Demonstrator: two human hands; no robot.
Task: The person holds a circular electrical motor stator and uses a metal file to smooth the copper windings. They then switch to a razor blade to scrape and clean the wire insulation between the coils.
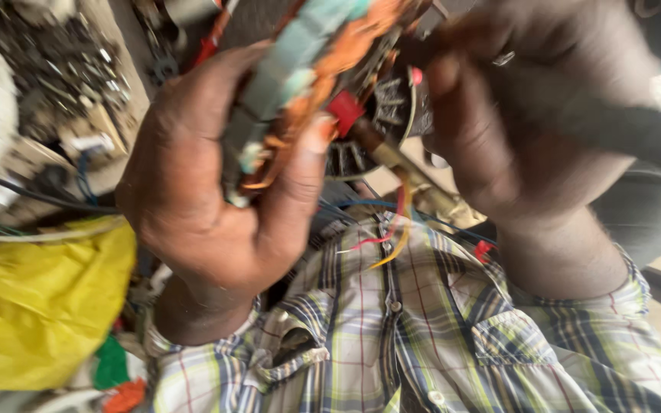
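My left hand (208,191) grips a motor stator (323,69) close to the camera: a ring with copper windings, pale green tape wraps and a red piece near my thumb. My right hand (529,115), a ring on one finger, holds the same part from the other side. A brass-coloured shaft (415,180) sticks down out of the part, and red and yellow wires (395,226) hang from it over my plaid shirt (422,336). The picture is blurred by motion, so fine detail of the windings is unclear.
A yellow plastic bag (40,306) lies at the lower left. A heap of small dark metal parts (63,69) and boxes fills the upper left. Black and blue cables (47,195) run across below it. A dark sleeve or tube (636,130) crosses the right side.
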